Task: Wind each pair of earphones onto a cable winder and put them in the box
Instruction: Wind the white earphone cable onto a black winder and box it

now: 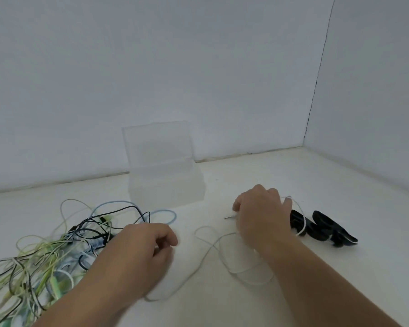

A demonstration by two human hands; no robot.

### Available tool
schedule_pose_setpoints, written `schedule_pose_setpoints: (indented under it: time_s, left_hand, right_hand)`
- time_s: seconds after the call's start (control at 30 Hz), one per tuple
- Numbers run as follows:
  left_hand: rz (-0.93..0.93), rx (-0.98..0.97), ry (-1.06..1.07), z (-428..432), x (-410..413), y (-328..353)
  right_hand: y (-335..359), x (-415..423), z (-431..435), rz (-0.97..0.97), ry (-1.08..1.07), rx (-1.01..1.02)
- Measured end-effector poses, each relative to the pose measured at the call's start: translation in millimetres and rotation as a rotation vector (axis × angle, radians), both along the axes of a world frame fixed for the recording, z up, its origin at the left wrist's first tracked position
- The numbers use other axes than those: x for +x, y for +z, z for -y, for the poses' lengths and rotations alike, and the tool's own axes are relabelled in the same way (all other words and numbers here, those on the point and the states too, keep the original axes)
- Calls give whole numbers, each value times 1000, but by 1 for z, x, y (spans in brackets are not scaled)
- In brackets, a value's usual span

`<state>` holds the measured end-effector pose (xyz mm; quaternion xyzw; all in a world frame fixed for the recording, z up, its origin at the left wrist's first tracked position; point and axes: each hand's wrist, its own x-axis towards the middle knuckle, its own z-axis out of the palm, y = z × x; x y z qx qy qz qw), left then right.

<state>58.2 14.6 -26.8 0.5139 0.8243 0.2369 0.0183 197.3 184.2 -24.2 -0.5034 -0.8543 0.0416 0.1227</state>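
Observation:
My right hand (260,215) grips the plug end of a white earphone cable (208,251); the metal jack pokes out to the left of my fist. The cable loops over the table between my hands and also runs over the back of my right hand toward the black cable winders (321,228), which lie just right of it. My left hand (142,249) hovers with its fingers curled beside a tangled pile of green, blue, black and white earphones (50,251); it is blurred, and I cannot tell whether it holds the cable. The clear plastic box (168,187) stands open behind.
A white wall closes off the back, and another white wall stands at the right, meeting in a corner at the far right. The table is white, with bare surface in front of my hands and to the right of the winders.

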Motion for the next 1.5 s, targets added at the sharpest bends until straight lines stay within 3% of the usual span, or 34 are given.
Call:
schedule_pose_setpoints:
  time_s: [0.37, 0.47, 0.57, 0.63, 0.73, 0.83, 0.93, 1.0, 1.07, 1.13, 1.37, 1.5]
  left_hand:
    - [-22, 21, -7, 0, -2, 2]
    - [35, 101, -45, -1, 1, 1]
    - [7, 306, -131, -1, 5, 3]
    - [9, 474, -152, -4, 9, 4]
    - [208, 581, -112, -9, 17, 4]
    - [503, 419, -110, -22, 26, 13]
    - [622, 263, -53, -40, 33, 26]
    - [681, 326, -27, -47, 36, 32]
    - [674, 416, 12, -50, 36, 30]
    - [575, 432, 27, -46, 35, 25]
    - [593, 425, -142, -31, 26, 16]
    - [567, 300, -215, -29, 30, 16]
  right_hand:
    - [1, 3, -5, -112, 27, 9]
    - [7, 7, -3, -242, 92, -24]
    - [15, 8, 5, -508, 234, 3]
    - [21, 7, 17, -711, 364, -110]
    - [27, 6, 38, -898, 601, -495]
    - [31, 8, 43, -1097, 712, -770]
    - [33, 11, 32, -1220, 676, -844]
    - [32, 14, 27, -1093, 608, -676]
    - [26, 16, 21, -776, 499, -333]
    - [19, 15, 14, -523, 370, -145]
    - [25, 27, -17, -557, -36, -36]
    - [26, 45, -34, -248, -118, -138]
